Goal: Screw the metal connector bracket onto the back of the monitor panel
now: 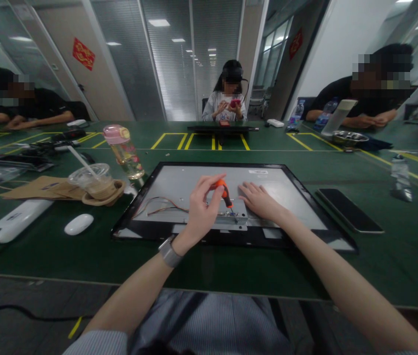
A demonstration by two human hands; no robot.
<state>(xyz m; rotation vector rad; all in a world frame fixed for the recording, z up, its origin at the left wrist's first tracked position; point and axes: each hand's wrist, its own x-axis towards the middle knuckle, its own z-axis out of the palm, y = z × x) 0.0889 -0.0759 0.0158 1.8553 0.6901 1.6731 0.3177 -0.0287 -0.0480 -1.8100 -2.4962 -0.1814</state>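
Note:
A flat display panel (209,185) with a black frame and a grey metal back lies on the green table in front of me. My left hand (206,202) is closed around the handle of an orange and black screwdriver (226,195). The screwdriver leans, its tip down at a metal bracket (240,222) near the panel's front edge. My right hand (260,199) rests flat on the panel just right of the screwdriver, fingers spread. Thin coloured wires (160,203) run across the panel's left part to the bracket.
Left of the panel stand a pink-lidded bottle (123,150) and an iced drink cup (95,180), with a white mouse-shaped case (79,224) and a white power strip (12,222) nearer me. A phone (349,210) lies on the right. Other people sit across the table.

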